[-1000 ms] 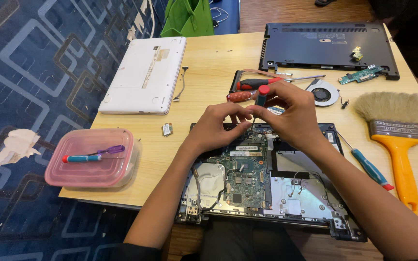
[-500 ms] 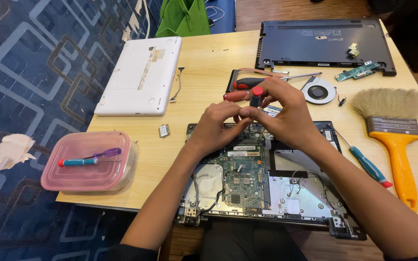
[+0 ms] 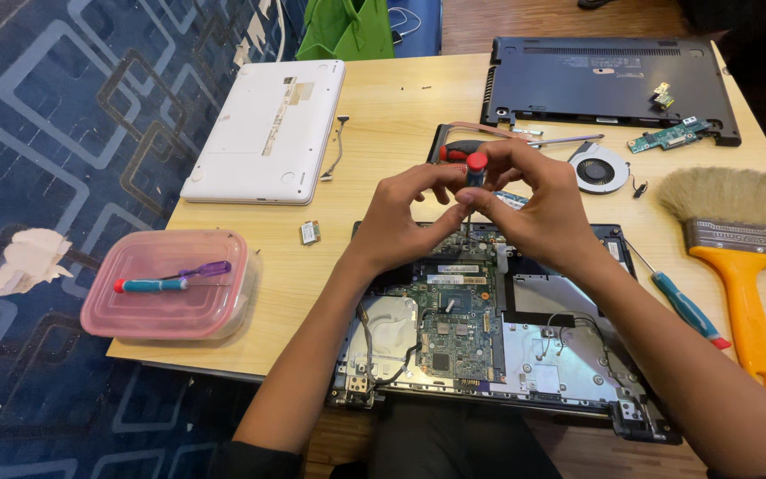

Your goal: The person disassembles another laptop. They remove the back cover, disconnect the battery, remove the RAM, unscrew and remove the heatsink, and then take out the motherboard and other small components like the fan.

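While a pink lidded plastic box [image 3: 168, 286] with two small screwdrivers on its lid sits at the desk's [image 3: 383, 115] left front corner, a white laptop shell [image 3: 268, 131] lies toward the far left edge. At the front edge lies an opened laptop chassis with a green circuit board [image 3: 463, 324]. Above its far side, the left hand [image 3: 405, 217] pinches the thin shaft of a red-capped blue screwdriver [image 3: 475, 168], and the right hand [image 3: 538, 208] grips its handle from the other side, tip down toward the board. Farther right lie a round grey fan [image 3: 602, 168], a dark laptop base cover [image 3: 609, 84] and, near the right edge, an orange-handled brush [image 3: 738, 239].
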